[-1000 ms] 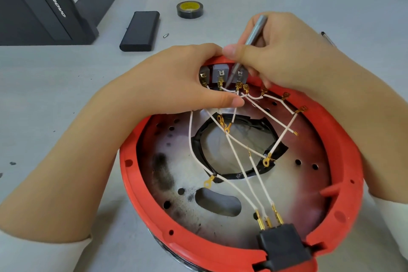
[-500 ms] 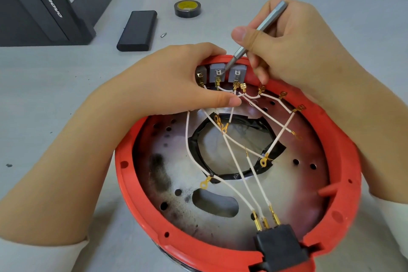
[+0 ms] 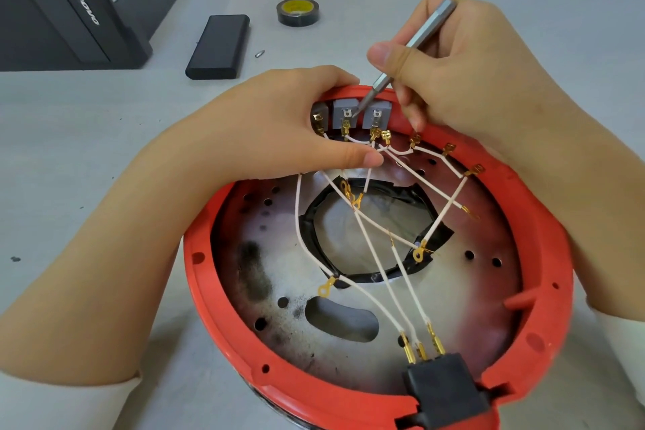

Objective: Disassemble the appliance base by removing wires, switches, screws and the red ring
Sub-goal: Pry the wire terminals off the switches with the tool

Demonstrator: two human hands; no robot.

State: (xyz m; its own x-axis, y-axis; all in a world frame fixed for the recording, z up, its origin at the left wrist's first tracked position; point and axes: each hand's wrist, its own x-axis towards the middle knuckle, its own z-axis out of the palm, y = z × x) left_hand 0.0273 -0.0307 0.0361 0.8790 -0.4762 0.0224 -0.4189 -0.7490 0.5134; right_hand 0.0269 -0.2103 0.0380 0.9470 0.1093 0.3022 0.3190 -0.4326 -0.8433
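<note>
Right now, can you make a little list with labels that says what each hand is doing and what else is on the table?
left hand: grips the red ring by the switches
right hand: holds a screwdriver, tip at the switches
wires: white, still plugged into the black plug
table: tape roll, black box, small bit

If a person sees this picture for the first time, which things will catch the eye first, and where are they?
The big red ring of the appliance base fills the centre, with white wires crossing its scorched metal plate. At the far rim, the right hand holds a slim metal screwdriver with its tip at the grey switches, while the left hand grips the rim beside them. A black plug block sits at the near edge.
</note>
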